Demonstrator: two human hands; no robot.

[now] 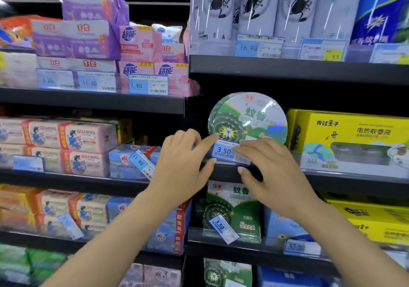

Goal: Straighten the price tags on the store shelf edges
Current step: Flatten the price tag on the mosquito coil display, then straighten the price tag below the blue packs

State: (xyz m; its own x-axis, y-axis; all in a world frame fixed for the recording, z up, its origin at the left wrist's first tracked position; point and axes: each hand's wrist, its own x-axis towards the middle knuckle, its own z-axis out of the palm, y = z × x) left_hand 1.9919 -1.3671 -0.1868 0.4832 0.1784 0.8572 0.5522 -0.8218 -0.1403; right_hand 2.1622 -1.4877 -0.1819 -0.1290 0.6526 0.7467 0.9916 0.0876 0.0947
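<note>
- The shelves point(287, 69) fill the frame, two bays meeting at a seam just right of centre, their dark edges running across at several heights.
- Yellow boxes point(347, 140) sit at mid right; tall grey cans point(254, 7) with a bug drawing stand along the upper right.
- Purple packs point(88, 38) are stacked at upper left, with pink packs point(66, 147) in rows at mid left.
- A round green coil pack point(250, 118) stands upright at centre, just above both hands.
- The left hand point(179, 165) reaches up from the lower left; its forefinger lies along the top left corner of the 3.50 tag point(224, 151) and its thumb sits at the tag's lower left, pinching that end.
- The right hand point(272, 169) comes in from the lower right, fingers curled over the tag's right end with the thumb below the shelf edge, gripping it.
- That tag sits on the shelf edge at centre, between the two hands, roughly level.
- An 11.90 tag point(141, 165) just left of the left hand is tilted steeply.
- A lower 3.50 tag point(223, 229), below centre, is tilted too, leaning against a green box point(239, 207).
- The 7.90 tag point(148, 85) at upper centre-left sits straight.
</note>
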